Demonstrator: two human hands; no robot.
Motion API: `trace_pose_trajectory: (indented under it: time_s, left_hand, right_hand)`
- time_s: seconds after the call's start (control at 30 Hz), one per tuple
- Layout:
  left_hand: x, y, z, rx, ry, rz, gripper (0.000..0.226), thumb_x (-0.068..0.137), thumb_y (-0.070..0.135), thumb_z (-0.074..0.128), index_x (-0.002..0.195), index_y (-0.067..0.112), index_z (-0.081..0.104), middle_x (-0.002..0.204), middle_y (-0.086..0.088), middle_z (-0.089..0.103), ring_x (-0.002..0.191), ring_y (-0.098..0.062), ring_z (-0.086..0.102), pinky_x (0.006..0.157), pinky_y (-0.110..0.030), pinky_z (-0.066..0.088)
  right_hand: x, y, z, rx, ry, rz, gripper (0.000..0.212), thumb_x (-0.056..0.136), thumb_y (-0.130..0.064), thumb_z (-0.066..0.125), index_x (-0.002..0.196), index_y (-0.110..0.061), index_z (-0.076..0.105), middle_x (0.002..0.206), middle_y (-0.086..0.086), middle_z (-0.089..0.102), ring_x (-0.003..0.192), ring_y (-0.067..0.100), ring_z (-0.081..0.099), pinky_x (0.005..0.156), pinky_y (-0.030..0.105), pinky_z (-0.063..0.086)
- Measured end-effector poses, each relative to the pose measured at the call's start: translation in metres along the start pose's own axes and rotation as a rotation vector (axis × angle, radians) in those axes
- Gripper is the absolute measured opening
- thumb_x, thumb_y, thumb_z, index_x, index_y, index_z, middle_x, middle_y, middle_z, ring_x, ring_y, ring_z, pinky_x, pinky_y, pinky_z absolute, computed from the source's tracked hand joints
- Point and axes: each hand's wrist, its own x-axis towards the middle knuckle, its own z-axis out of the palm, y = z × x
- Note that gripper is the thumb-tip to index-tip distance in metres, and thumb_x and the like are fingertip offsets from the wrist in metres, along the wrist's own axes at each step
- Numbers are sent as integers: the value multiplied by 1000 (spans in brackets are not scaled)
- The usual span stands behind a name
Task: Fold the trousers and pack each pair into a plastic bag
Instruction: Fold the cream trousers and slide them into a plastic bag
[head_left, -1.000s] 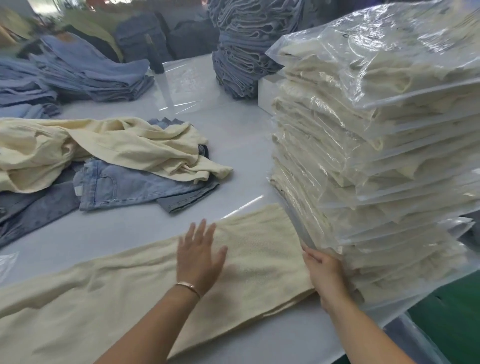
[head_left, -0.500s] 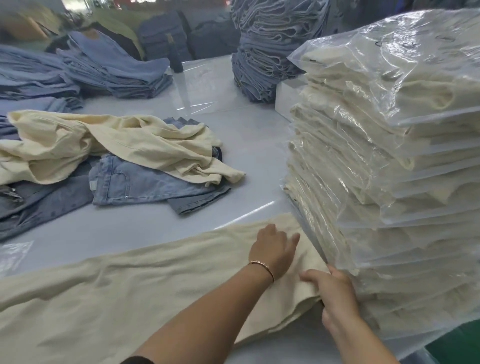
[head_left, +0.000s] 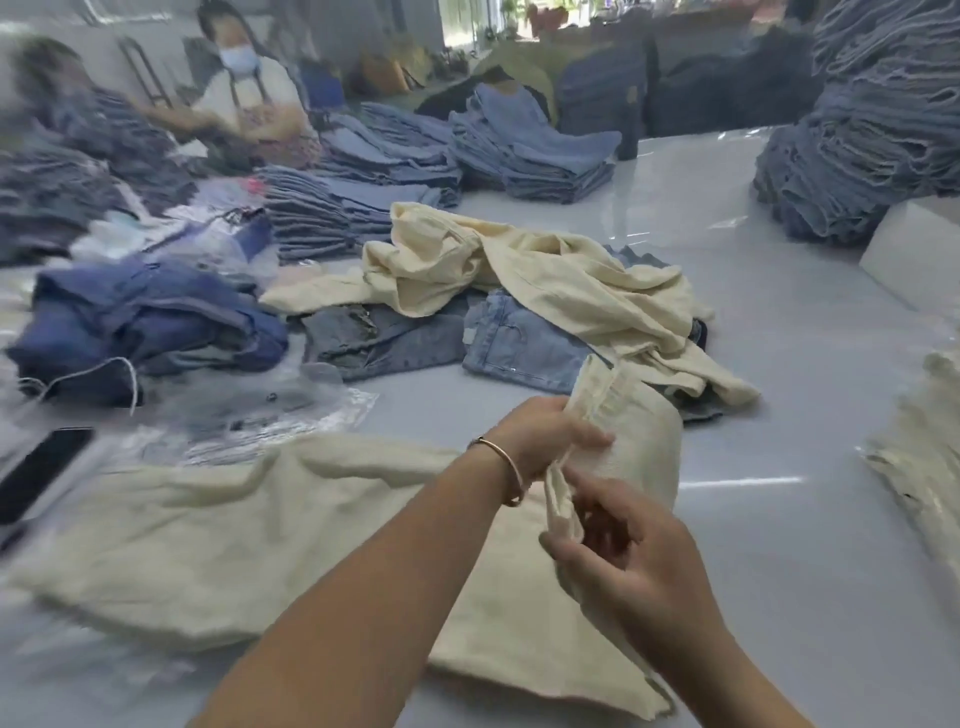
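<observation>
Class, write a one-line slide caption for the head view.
Both hands, left hand and right hand, lift the end of cream trousers to fold them.

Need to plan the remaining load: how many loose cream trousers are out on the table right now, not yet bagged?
2. One pair of cream trousers lies flat in front, its end lifted by both hands; a crumpled pair is draped over the jeans behind. More could be hidden underneath.
</observation>
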Motion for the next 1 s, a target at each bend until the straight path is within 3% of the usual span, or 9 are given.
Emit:
trace_pose_trajectory:
  time_s: [0.1, 0.23, 0.33, 0.43, 0.63, 0.77, 0.87, 0.93, 1.0]
  left_hand:
    - [-30, -18, -77, -94, 15, 5, 18, 86, 1, 62, 103, 4, 67, 91, -12, 72, 78, -24, 70, 67, -30, 57]
    - [-40, -86, -165, 227, 346, -173, 25, 85, 1, 60, 110, -2, 65, 111, -20, 68, 100, -33, 66, 94, -43, 52]
    - [-44, -133, -188, 321, 369, -260, 26, 87, 0, 58, 112, 2, 66, 104, -10, 68, 91, -22, 63, 83, -30, 51]
    - [-35, -143, -195, 425, 362, -165, 25, 89, 11, 56, 113, 13, 64, 111, -4, 67, 102, -21, 61, 83, -28, 46]
    - [-37, -128, -235, 376, 402, -88, 17, 87, 17, 60, 104, 14, 62, 104, -6, 69, 100, -25, 63, 88, -35, 48]
    - [-60, -158, -243, 494, 309, -239, 51, 71, 30, 79, 117, 19, 58, 116, 2, 65, 108, -18, 61, 91, -25, 47]
    - [-69, -172, -237, 467, 266, -169, 63, 65, 25, 81, 121, 26, 54, 116, 5, 64, 105, -14, 60, 86, -18, 45]
    - [-74, -175, -239, 353, 272, -152, 53, 68, 16, 77, 118, 22, 58, 110, 4, 67, 98, -12, 62, 86, -21, 48]
    - [-77, -171, -246, 154, 321, -172, 47, 71, 7, 76, 115, 15, 61, 106, 1, 68, 95, -15, 65, 88, -27, 51]
  right_hand:
    - [13, -5, 36, -108, -18, -230, 27, 80, -42, 64, 98, -25, 72, 87, -8, 66, 74, 12, 61, 68, 13, 43]
    - [33, 33, 88, -476, 1, -141, 40, 89, -53, 49, 119, -32, 64, 121, -20, 60, 112, 5, 54, 96, 24, 41]
    - [39, 77, 129, -948, -288, 125, 61, 98, -58, 27, 152, -34, 14, 161, -9, 7, 148, 13, 3, 120, 35, 7]
    - [43, 99, 151, -1102, -371, 337, 69, 95, -64, 17, 151, -35, -10, 160, -5, -18, 148, 19, -14, 119, 44, -4]
    - [53, 103, 137, -1192, -258, 438, 74, 87, -74, 18, 148, -44, -11, 160, -9, -14, 148, 18, -8, 118, 43, 4]
    - [38, 121, 150, -1319, -320, 467, 75, 85, -76, 11, 146, -44, -19, 159, -6, -21, 148, 17, -10, 119, 40, 5]
    - [33, 126, 155, -1296, -250, 442, 84, 75, -80, -5, 149, -43, -3, 161, -3, -9, 149, 19, 2, 119, 43, 10]
    - [39, 126, 147, -1159, -222, 448, 100, 69, -88, 5, 146, -30, 34, 157, 6, 25, 142, 29, 29, 113, 54, 23]
    - [31, 129, 141, -1109, -304, 294, 92, 74, -87, 22, 140, -28, 46, 149, 2, 41, 126, 25, 47, 100, 51, 35]
